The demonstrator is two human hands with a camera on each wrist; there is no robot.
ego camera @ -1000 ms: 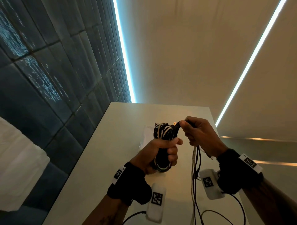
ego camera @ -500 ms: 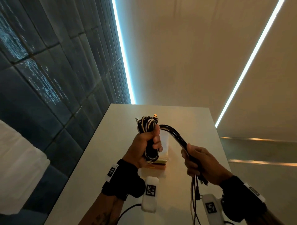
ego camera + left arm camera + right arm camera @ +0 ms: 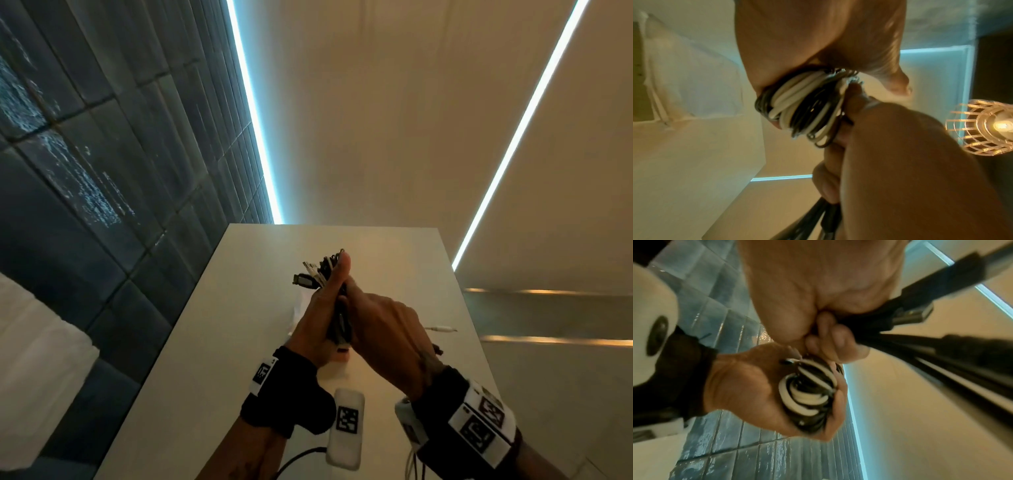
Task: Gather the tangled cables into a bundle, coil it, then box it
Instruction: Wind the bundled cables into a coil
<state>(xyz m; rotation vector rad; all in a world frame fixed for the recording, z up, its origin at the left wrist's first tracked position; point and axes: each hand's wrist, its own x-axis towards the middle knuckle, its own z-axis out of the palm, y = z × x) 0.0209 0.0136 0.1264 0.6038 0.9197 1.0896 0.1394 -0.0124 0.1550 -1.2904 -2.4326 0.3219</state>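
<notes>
The table (image 3: 239, 342) runs away from me along the dark tiled wall (image 3: 102, 171), and I keep both hands raised above its near half, so the loose ends can hang free while I wind.

The bundle of cables (image 3: 337, 318), black and white strands together, stands roughly upright between my palms. I hold it that way, I judge, so each new turn lies across the loops already made. Plug ends (image 3: 305, 279) stick out of the top, just left of my left thumb.

My left hand (image 3: 317, 318) is clenched around the coil: in the right wrist view the looped strands (image 3: 807, 395) sit in its palm with the fingers curled over them. It acts as the core that stops the loops from springing apart.

My right hand (image 3: 383, 329) is pressed against the bundle from the right and grips the trailing black leads (image 3: 941, 340), fingers curled tight on them. I take this as mid-wrap, the tail being laid round the coil.

A single white lead (image 3: 442, 329) lies on the table, apart, to the right of my hands. Something pale lies on the table behind my hands, possibly the box, but it is too hidden to say.
</notes>
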